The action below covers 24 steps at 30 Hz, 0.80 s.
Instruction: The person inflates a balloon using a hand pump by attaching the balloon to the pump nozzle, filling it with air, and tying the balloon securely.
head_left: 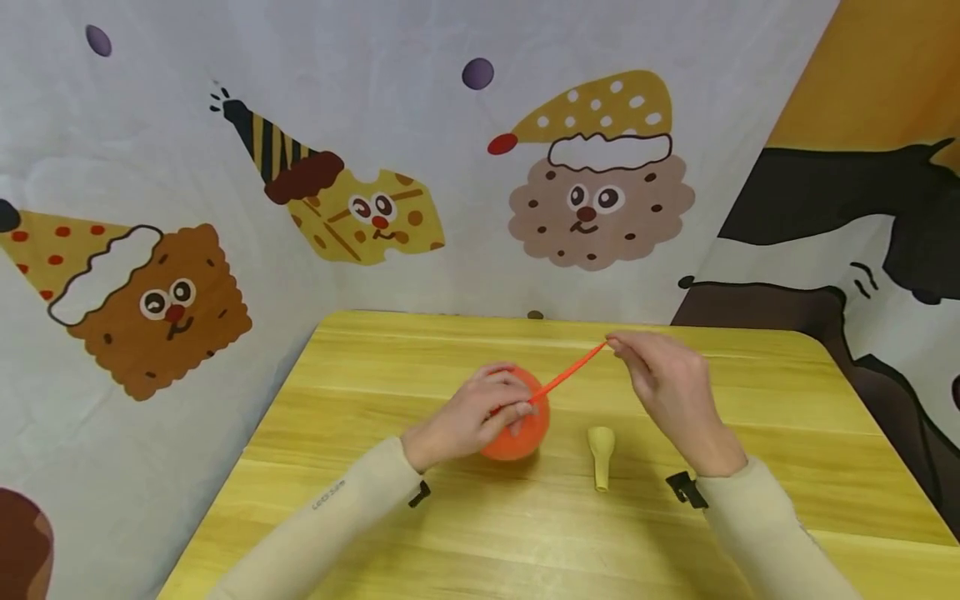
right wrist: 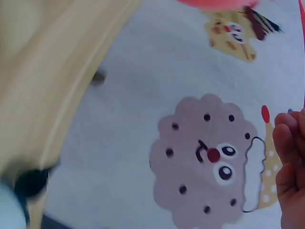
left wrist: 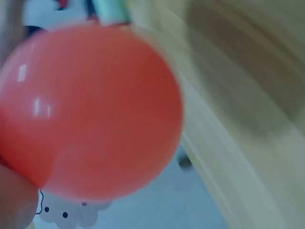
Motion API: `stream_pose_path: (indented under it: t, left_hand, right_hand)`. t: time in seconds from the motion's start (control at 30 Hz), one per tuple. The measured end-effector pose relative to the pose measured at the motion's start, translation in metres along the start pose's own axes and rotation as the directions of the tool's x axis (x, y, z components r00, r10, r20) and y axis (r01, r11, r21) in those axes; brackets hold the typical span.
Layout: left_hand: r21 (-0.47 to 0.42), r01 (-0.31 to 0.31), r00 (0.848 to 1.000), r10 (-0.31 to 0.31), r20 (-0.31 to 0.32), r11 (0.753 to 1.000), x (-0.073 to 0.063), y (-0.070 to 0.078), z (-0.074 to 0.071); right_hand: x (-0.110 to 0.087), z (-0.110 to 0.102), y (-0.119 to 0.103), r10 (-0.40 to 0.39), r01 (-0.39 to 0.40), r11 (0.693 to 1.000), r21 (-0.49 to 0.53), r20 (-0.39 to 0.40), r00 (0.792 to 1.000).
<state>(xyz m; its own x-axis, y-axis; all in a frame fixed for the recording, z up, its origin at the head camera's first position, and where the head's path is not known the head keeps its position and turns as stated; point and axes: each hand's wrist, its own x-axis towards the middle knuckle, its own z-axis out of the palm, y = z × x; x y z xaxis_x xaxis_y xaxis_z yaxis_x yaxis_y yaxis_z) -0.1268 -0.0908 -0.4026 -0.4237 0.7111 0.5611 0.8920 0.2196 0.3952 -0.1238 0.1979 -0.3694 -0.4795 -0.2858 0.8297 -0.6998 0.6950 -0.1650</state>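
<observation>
Left hand (head_left: pixel 487 408) on balloon (head_left: pixel 513 446), right hand (head_left: pixel 667 375) raised

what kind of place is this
Perhaps a play corner or small indoor set: a wood-grain table before a pale backdrop printed with cartoon snacks in hats, plus an inflated red-orange balloon and an uninflated yellow balloon.

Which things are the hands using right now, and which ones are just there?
Being used:
- orange balloon, held by the left hand
- stretched orange strip, pinched by the right hand

Just there:
- limp yellow balloon, untouched on the table
- cartoon backdrop behind
</observation>
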Motion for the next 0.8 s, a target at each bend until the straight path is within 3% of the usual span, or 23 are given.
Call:
stream_pose_path:
  t: [0.03,0.07,0.13,0.2,0.23,0.27,0.33,0.4,0.47,0.53,0.63,0.67,0.73,0.8]
  left_hand:
    - [-0.12,0.04,0.999,-0.04,0.003,0.992,0.003,0.005,-0.001]
    - [-0.246,0.086,0.996,-0.085,0.013,0.966,0.005,0.01,-0.002]
    - [-0.465,0.173,0.983,-0.178,0.034,0.868,0.008,0.02,-0.005]
    - [-0.643,0.222,0.964,-0.262,0.034,0.733,0.009,0.027,-0.008]
    - [-0.722,0.231,0.953,-0.3,0.033,0.653,0.01,0.029,-0.008]
    - [-0.793,0.23,0.942,-0.335,0.034,0.565,0.01,0.03,-0.008]
    - [-0.881,0.211,0.919,-0.393,0.031,0.424,0.01,0.03,-0.007]
    - [-0.932,0.191,0.896,-0.443,0.037,0.308,0.01,0.027,-0.005]
    - [-0.967,0.18,0.859,-0.507,0.066,0.179,0.01,0.025,-0.003]
    - [-0.983,0.16,0.818,-0.57,0.08,0.091,0.012,0.023,0.0]
    - [-0.994,0.109,0.749,-0.657,0.083,-0.001,0.015,0.019,0.004]
    - [-0.995,0.101,0.727,-0.682,0.075,-0.002,0.017,0.017,0.005]
    - [-0.994,0.103,0.692,-0.72,0.051,0.029,0.019,0.013,0.007]
    - [-0.986,0.135,0.668,-0.744,0.017,0.098,0.02,0.009,0.009]
  right_hand:
    - [0.004,0.005,0.001,0.028,-0.028,0.999,0.028,0.004,1.0]
    - [0.008,0.01,0.002,0.057,-0.058,0.997,0.057,0.02,0.998]
    - [0.012,0.023,0.004,0.123,-0.129,0.982,0.134,0.051,0.991]
    - [0.012,0.035,0.003,0.202,-0.22,0.951,0.217,0.101,0.974]
    - [0.01,0.042,0.003,0.242,-0.268,0.931,0.248,0.132,0.961]
    - [0.008,0.047,0.001,0.285,-0.325,0.903,0.281,0.172,0.943]
    - [0.001,0.058,-0.003,0.367,-0.436,0.833,0.34,0.249,0.896]
    - [-0.007,0.067,-0.007,0.415,-0.512,0.772,0.377,0.313,0.855]
    - [-0.015,0.075,-0.012,0.447,-0.568,0.71,0.415,0.358,0.82]
    - [-0.023,0.081,-0.017,0.461,-0.598,0.652,0.466,0.383,0.8]
    - [-0.034,0.087,-0.023,0.451,-0.601,0.582,0.548,0.397,0.799]
    - [-0.037,0.088,-0.025,0.444,-0.595,0.565,0.572,0.397,0.803]
    - [-0.041,0.089,-0.026,0.427,-0.579,0.565,0.588,0.392,0.815]
    - [-0.042,0.089,-0.025,0.407,-0.555,0.609,0.567,0.378,0.832]
